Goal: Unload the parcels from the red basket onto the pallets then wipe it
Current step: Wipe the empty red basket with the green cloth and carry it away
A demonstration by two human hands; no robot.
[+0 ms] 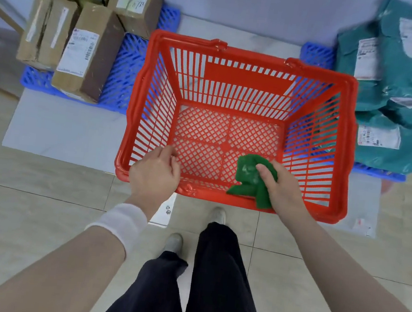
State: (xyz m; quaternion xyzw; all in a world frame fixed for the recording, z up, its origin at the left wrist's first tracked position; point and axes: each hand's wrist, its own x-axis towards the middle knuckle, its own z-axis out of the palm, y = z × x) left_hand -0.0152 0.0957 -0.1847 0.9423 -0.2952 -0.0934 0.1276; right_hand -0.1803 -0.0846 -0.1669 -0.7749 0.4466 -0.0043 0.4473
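Note:
The red basket [244, 83] stands on a low white platform in front of me, with nothing but a cloth inside. My left hand [155, 173] grips the basket's near rim at the left. My right hand [280, 183] holds a crumpled green cloth [249, 178] against the inside of the near wall, low by the mesh floor. Cardboard boxes [84, 47] lie on the blue pallet [127, 70] to the left. Teal mailer bags [393, 82] are piled on a second blue pallet [314, 54] to the right.
The white platform [61, 129] lies under the basket and both pallets. Beige floor tiles surround it. My legs in dark trousers and my shoes [174, 242] stand close to the platform's near edge. A pale wall rises behind the pallets.

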